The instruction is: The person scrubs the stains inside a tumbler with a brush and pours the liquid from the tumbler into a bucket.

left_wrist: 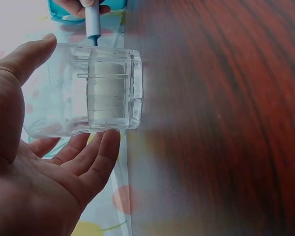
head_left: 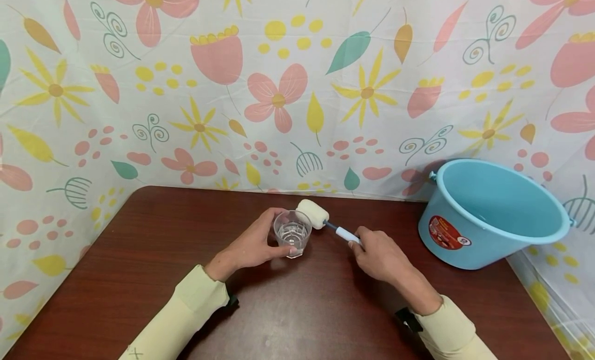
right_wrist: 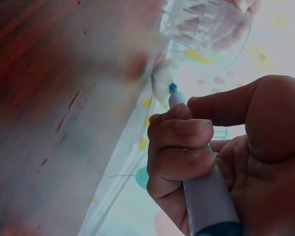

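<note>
My left hand (head_left: 251, 245) holds a clear drinking glass (head_left: 293, 233) from the left, thumb on the near side and fingers on the far side. The glass is upright, and I cannot tell whether its base touches the table. My right hand (head_left: 382, 254) grips the pale handle of a sponge bottle brush (head_left: 347, 236), its fingers curled round it in the right wrist view. The white sponge head (head_left: 313, 213) is just beyond the glass's right rim, outside it. In the left wrist view, the sponge shows pale through the glass wall (left_wrist: 108, 88).
A light blue bucket (head_left: 450, 202) with a red label stands at the right rear of the dark brown table (head_left: 288, 318). Behind the table hangs a white cloth (head_left: 279, 158) printed with flowers and leaves.
</note>
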`<state>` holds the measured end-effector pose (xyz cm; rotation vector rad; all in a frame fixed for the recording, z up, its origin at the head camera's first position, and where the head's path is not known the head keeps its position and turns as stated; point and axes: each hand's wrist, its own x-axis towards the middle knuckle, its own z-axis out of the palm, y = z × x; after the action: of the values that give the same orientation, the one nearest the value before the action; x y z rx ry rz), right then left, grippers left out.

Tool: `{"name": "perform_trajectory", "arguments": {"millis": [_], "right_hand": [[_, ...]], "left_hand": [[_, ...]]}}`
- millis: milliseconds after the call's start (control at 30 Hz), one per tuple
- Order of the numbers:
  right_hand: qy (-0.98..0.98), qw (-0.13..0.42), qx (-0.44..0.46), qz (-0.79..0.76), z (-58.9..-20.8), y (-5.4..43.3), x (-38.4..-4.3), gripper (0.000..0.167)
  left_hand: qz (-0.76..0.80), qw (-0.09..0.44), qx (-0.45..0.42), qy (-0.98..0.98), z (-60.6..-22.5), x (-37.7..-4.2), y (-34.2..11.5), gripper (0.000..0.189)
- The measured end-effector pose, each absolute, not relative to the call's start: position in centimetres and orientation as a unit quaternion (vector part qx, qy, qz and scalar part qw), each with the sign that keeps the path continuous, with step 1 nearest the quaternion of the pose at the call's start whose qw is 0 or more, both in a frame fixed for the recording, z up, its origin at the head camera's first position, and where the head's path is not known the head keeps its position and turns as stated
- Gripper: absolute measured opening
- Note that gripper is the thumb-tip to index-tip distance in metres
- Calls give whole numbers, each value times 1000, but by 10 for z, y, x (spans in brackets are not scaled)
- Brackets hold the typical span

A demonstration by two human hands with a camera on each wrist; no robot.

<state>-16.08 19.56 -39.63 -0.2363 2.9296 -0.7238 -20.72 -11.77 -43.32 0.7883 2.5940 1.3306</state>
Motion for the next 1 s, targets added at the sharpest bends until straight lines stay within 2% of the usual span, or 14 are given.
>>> {"name": "perform_trajectory", "arguments": {"millis": [500,833,1000], "right_hand": [[980,-19,-98,-174,-378,201,-158,8],[964,-194,-150,-102,-363,207,-150,11],[946,-256,-168,-104,-362,206,-148,14]], "left_hand": [[433,60,256,862,-432,-207,-118,88],[435,62,259,860,-433,-209,-118,88],[447,71,261,853,-433,-209,-118,88]]}}
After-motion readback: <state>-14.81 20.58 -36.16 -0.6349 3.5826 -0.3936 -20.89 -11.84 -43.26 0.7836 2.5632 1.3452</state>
